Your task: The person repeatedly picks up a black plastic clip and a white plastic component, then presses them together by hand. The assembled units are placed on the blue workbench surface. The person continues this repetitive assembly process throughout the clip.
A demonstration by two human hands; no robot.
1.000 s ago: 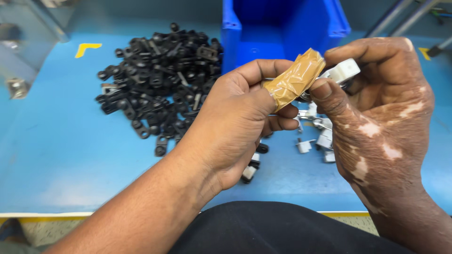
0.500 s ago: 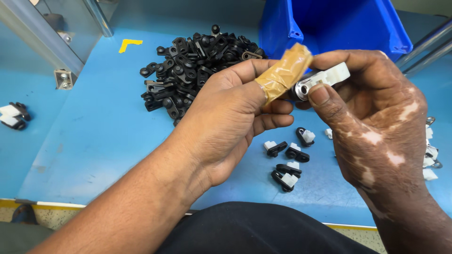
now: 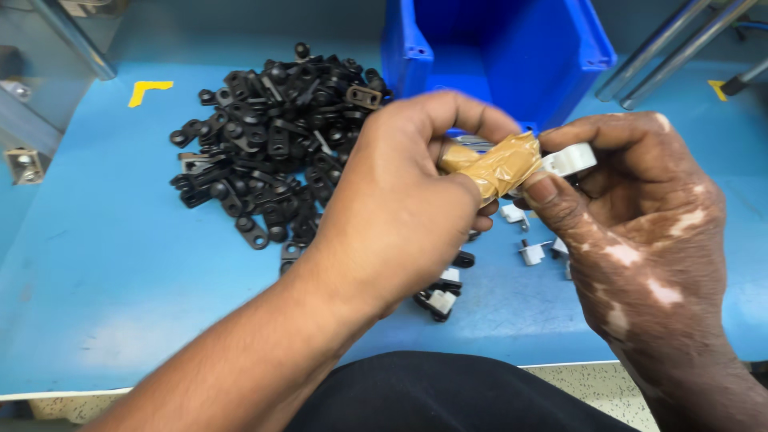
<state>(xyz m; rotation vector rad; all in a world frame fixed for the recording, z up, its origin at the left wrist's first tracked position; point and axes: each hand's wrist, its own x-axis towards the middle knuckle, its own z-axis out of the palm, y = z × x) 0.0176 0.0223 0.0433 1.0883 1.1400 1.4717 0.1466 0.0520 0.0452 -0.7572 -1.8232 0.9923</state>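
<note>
Hands close on a small white clip above the counter

Nearest the camera, the left hand (image 3: 400, 200) and right hand (image 3: 632, 232) have drawn together over the blue counter (image 3: 96, 304); half a second back they sat higher and further right in view, and the white clip (image 3: 570, 160) has turned from end-on to lying flat, which suggests the piece is being fitted or checked between the fingers. The right hand pinches the clip between thumb and forefinger; the left hand curls narrow, its tape-wrapped finger (image 3: 496, 166) pressed against the clip's inner end. The clip thus sits at the right fingertips, just right of the left hand. Below lie loose black-and-white pieces (image 3: 440, 300). Beyond them, the black pile (image 3: 264, 160) spreads left, with the blue bin (image 3: 496, 56) behind.
</note>
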